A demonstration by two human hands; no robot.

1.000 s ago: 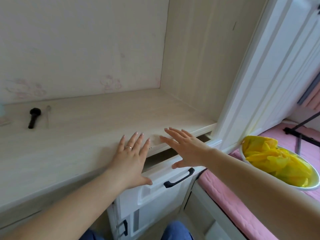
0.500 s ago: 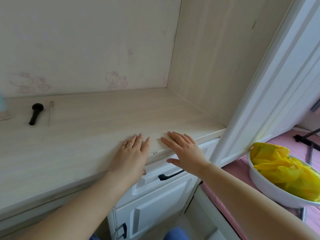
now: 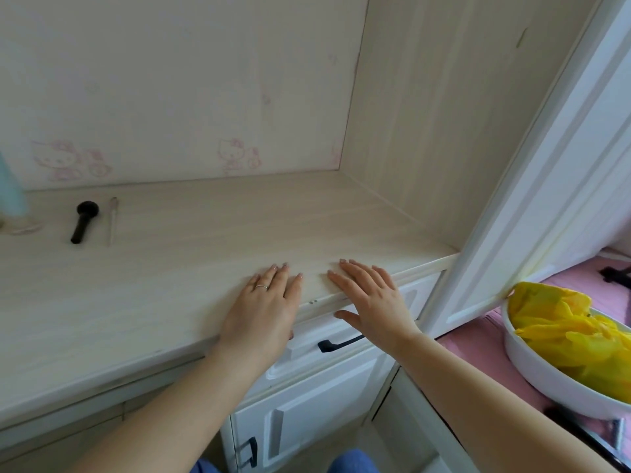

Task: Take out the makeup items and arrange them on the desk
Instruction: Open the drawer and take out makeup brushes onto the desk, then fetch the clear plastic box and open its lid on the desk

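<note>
My left hand (image 3: 263,308) lies flat on the front edge of the pale wooden desk (image 3: 177,268), fingers straight, a ring on one finger. My right hand (image 3: 372,298) lies flat beside it, fingers over the desk edge and thumb hanging above the white drawer (image 3: 341,339) with its black handle (image 3: 339,343). The drawer front sits flush under the desk. A black makeup brush (image 3: 83,220) and a thin clear stick (image 3: 112,220) lie at the desk's far left. Neither hand holds anything.
A pale blue item (image 3: 12,189) shows at the left edge. A white bowl (image 3: 546,377) with crumpled yellow plastic (image 3: 566,332) sits on the pink bed at the right. A white door frame (image 3: 532,186) rises right of the desk. A lower cabinet door (image 3: 307,414) is below.
The drawer, partly open a second ago, is now pushed in flush. Both hands have settled flat on the desk edge, and the view has shifted slightly upward.
</note>
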